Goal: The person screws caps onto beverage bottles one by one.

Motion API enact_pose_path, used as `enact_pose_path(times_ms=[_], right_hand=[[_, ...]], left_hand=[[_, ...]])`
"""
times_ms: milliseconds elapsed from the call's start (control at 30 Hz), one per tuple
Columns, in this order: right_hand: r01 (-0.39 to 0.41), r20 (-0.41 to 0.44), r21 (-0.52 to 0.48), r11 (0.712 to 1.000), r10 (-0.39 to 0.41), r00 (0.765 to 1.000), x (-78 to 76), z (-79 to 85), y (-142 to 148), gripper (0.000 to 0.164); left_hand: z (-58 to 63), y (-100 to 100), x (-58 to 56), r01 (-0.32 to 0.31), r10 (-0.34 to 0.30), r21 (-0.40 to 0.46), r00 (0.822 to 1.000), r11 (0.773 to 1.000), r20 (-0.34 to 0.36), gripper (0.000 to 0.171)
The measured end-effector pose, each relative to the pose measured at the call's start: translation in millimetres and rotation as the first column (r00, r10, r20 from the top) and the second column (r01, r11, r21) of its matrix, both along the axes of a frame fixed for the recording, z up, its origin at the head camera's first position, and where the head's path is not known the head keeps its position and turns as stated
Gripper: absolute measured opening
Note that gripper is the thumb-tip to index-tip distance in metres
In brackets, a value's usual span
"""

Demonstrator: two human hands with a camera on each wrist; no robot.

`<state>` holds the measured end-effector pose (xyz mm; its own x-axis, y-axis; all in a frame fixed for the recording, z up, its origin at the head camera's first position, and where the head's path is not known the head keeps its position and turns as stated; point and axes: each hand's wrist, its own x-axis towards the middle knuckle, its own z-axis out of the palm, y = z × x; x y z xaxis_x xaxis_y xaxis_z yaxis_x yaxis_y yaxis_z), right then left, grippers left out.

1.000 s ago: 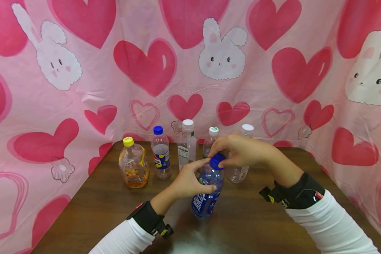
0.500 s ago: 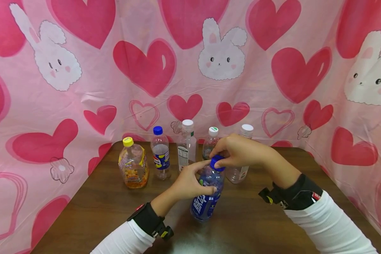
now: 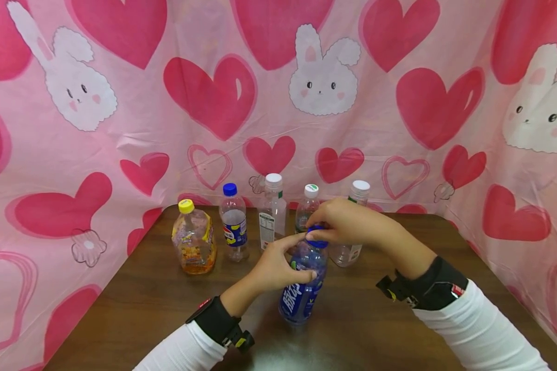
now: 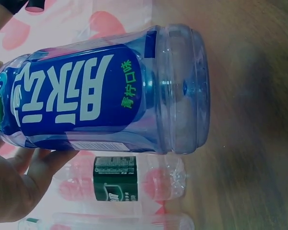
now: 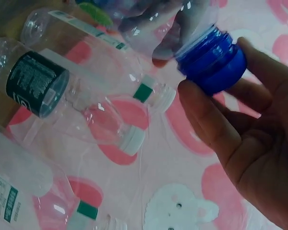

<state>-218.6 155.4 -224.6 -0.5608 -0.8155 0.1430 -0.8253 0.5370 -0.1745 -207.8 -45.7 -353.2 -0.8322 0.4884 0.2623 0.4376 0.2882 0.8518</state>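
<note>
A blue-tinted plastic drink bottle (image 3: 297, 304) with large white characters on its label leans slightly, top to the right, in the middle of the table. My left hand (image 3: 274, 265) grips its upper body, thumb across the front. Over the top, my right hand (image 3: 357, 221) pinches the blue screw cap (image 5: 213, 62) between thumb and fingers. The right wrist view shows the cap on the bottle's neck, with left fingertips visible through the clear shoulder. In the left wrist view the bottle's ribbed base (image 4: 187, 91) faces the tabletop.
Behind stand a yellow-capped bottle (image 3: 195, 245) with some orange liquid, a blue-capped bottle (image 3: 235, 226), and white-capped clear bottles, one tall (image 3: 273, 211), one green-labelled (image 4: 116, 178), one at right (image 3: 345, 253). A pink heart-print cloth (image 3: 269, 118) hangs behind the brown table (image 3: 144, 309).
My right hand has turned a little on the cap, its wrist shifting slightly left and down. The left hand keeps its grip, and the bottle stays nearly in place.
</note>
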Motion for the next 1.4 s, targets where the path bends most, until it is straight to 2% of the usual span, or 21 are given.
enact_pose_path(times_ms=[200,500,833,1133,1400], right_hand=[[-0.062,0.161,-0.059,0.996,0.071,0.984,3.3,7.2,11,0.038],[-0.004,0.083,0.042,0.999,0.000,0.997,3.8,-0.5,7,0.037],[0.073,0.060,-0.024,0.997,-0.072,0.996,0.6,-0.9,6,0.030],[-0.019,0.079,-0.022,1.000,0.021,0.997,2.8,-4.1,4,0.028],[-0.089,0.083,-0.033,0.995,0.091,0.992,5.8,-2.1,3,0.028]], left_hand=[[1.7,-2,0.0,0.009,-0.010,0.003,1.000,1.000,0.018,0.075],[2.0,2,3.7,-0.034,0.034,0.009,0.999,0.999,0.020,0.075],[5.7,7,3.8,-0.077,0.074,-0.026,0.991,0.997,-0.114,0.075],[5.5,4,1.7,-0.095,0.090,-0.053,0.992,0.994,-0.086,0.072],[3.4,-1,-2.0,-0.062,0.060,-0.026,0.996,0.998,-0.060,0.072]])
